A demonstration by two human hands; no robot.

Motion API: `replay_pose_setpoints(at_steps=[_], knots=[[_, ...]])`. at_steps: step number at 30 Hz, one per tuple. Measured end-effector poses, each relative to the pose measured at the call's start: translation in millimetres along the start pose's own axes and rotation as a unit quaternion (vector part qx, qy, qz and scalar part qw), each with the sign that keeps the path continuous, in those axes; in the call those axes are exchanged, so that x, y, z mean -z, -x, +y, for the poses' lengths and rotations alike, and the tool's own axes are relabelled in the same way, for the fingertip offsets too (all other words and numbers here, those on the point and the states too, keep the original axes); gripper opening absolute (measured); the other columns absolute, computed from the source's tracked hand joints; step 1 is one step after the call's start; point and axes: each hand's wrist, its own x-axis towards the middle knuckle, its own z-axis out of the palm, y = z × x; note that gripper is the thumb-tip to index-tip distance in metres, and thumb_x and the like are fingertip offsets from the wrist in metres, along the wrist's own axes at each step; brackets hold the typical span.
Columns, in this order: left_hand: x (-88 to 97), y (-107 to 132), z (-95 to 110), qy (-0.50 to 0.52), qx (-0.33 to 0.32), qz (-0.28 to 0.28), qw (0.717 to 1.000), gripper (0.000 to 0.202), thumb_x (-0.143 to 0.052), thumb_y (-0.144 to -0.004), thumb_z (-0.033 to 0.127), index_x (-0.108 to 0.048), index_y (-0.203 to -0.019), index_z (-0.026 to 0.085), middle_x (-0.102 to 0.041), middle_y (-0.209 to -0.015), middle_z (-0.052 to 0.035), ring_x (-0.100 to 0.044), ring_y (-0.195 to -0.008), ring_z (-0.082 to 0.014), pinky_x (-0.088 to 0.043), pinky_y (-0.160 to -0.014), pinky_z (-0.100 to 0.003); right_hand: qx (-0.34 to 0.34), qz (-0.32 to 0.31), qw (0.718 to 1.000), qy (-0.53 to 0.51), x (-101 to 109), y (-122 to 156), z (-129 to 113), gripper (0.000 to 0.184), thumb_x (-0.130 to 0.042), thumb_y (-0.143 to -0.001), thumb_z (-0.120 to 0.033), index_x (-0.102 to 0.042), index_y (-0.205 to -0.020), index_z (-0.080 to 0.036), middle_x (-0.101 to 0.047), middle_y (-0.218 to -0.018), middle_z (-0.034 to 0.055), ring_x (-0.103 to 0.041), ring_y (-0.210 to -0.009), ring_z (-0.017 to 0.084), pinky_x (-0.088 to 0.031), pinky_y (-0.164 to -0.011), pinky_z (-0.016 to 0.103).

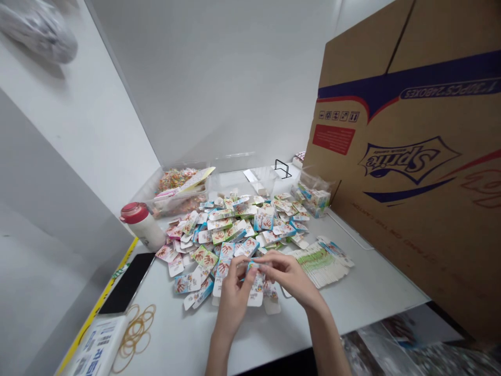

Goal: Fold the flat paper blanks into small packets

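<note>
My left hand [236,282] and right hand [287,271], nearly closed, pinch small white-and-blue printed cardboard box [257,284] near front edge of table [183,339]; long axis front-to-back, white flap end toward me.

The small boxes [236,230] are smooth, printed card.

Bare left hand [235,281]: bent at the knuckles, thumb raised opposite index, pinching.
Bare right hand [288,272]: turned inward, fingers [274,257] reaching left, pinching.
Bare left forearm [220,342]: near-upright.
Bare right forearm [326,337]: tilted inward.
Spacing: fingertips close, wrists well apart.
</note>
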Motion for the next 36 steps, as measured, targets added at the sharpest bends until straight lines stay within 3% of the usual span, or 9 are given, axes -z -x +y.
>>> replay_pose_setpoints(at_steps=[5, 9, 13, 15, 17, 21, 28, 33, 36], knots=[[-6.0, -1.1, 1.3, -0.083, -0.029, 0.087, 0.992, 0.052, -0.048, -0.094, 0.045, -0.028, -0.14, 0.031, -0.033, -0.148, -0.0068, -0.033, -0.137, -0.0211, -0.032, -0.109, -0.037, -0.016, 0.157, 0.984, -0.078, -29.2, -21.1, 16.9, 0.037, -0.068, -0.08, -0.042, -0.07, -0.107, -0.016, -0.064, -0.091, 0.0066, -0.054, -0.068, 0.011, -0.046, -0.062, 0.023], [0.4, -3.6, 0.7, -0.194, -0.077, 0.16, 0.965, 0.054, -0.048, -0.093, 0.041, -0.028, -0.142, 0.028, -0.033, -0.146, -0.0094, -0.028, -0.137, -0.024, -0.025, -0.113, -0.044, -0.013, 0.207, 0.974, -0.096, -41.0, -31.3, 28.2, 0.051, -0.065, -0.08, -0.048, -0.064, -0.121, -0.018, -0.046, -0.136, 0.0127, -0.062, -0.077, 0.013, -0.053, -0.072, 0.028], [10.0, -7.0, -1.7, -0.228, -0.096, 0.192, 0.95, 0.049, -0.047, -0.093, 0.038, -0.034, -0.138, 0.024, -0.041, -0.14, -0.0116, -0.035, -0.132, -0.0252, -0.029, -0.11, -0.045, 0.01, 0.264, 0.965, 0.008, -12.2, -25.8, 30.5, 0.046, -0.06, -0.083, -0.042, -0.062, -0.124, -0.021, -0.032, -0.146, 0.0118, -0.063, -0.089, 0.016, -0.052, -0.084, 0.034], [12.0, -8.3, -1.9, -0.226, -0.1, 0.207, 0.947, 0.048, -0.049, -0.092, 0.037, -0.037, -0.136, 0.023, -0.043, -0.137, -0.0112, -0.037, -0.13, -0.0254, -0.03, -0.109, -0.045, 0.02, 0.352, 0.927, 0.129, 18.1, -15.8, 33.1, 0.043, -0.054, -0.085, -0.038, -0.063, -0.123, -0.02, -0.043, -0.138, 0.0129, -0.061, -0.098, 0.02, -0.05, -0.088, 0.037], [11.9, -9.0, -1.3, -0.221, -0.102, 0.218, 0.945, 0.045, -0.049, -0.092, 0.037, -0.04, -0.134, 0.023, -0.046, -0.135, -0.0106, -0.039, -0.128, -0.0251, -0.031, -0.108, -0.044, 0.027, 0.451, 0.848, 0.278, 52.7, -1.3, 40.7, 0.044, -0.047, -0.085, -0.033, -0.065, -0.12, -0.016, -0.049, -0.132, 0.0154, -0.054, -0.112, 0.027, -0.044, -0.096, 0.043], [8.3, -8.9, -1.5, -0.229, -0.118, 0.208, 0.944, 0.037, -0.047, -0.094, 0.035, -0.045, -0.129, 0.022, -0.05, -0.128, -0.0096, -0.043, -0.123, -0.0238, -0.032, -0.107, -0.044, -0.044, 0.492, 0.739, 0.459, 110.6, 32.8, 67.3, 0.056, -0.04, -0.082, -0.031, -0.061, -0.126, -0.002, -0.044, -0.138, 0.0256, -0.041, -0.127, 0.037, -0.031, -0.104, 0.052], [-3.9, -4.6, -2.2, -0.163, -0.07, 0.15, 0.973, 0.034, -0.047, -0.094, 0.04, -0.049, -0.125, 0.026, -0.05, -0.131, -0.0069, -0.048, -0.117, -0.0214, -0.04, -0.1, -0.039, -0.094, 0.434, 0.782, 0.438, 135.1, 57.8, 77.7, 0.042, -0.047, -0.08, -0.038, -0.075, -0.098, -0.013, -0.07, -0.103, 0.015, -0.063, -0.094, 0.032, -0.044, -0.085, 0.041], [-11.0, -4.7, 1.8, -0.042, 0.025, 0.043, 0.998, 0.044, -0.047, -0.092, 0.052, -0.054, -0.123, 0.021, -0.057, -0.126, -0.0094, -0.054, -0.116, -0.0223, -0.042, -0.101, -0.037, 0.023, 0.477, 0.766, 0.429, 102.2, 47.0, 33.0, 0.033, -0.052, -0.085, -0.039, -0.074, -0.086, -0.014, -0.071, -0.093, 0.0133, -0.061, -0.09, 0.03, -0.043, -0.084, 0.04], [-17.4, -4.6, 1.2, 0.059, 0.083, -0.029, 0.994, 0.061, -0.044, -0.091, 0.06, -0.048, -0.135, 0.018, -0.057, -0.129, -0.0133, -0.056, -0.117, -0.024, -0.043, -0.102, -0.039, 0.129, 0.43, 0.819, 0.356, 64.3, 38.7, -0.6, 0.021, -0.058, -0.087, -0.033, -0.071, -0.09, -0.017, -0.07, -0.096, 0.0088, -0.061, -0.093, 0.024, -0.044, -0.084, 0.035]])
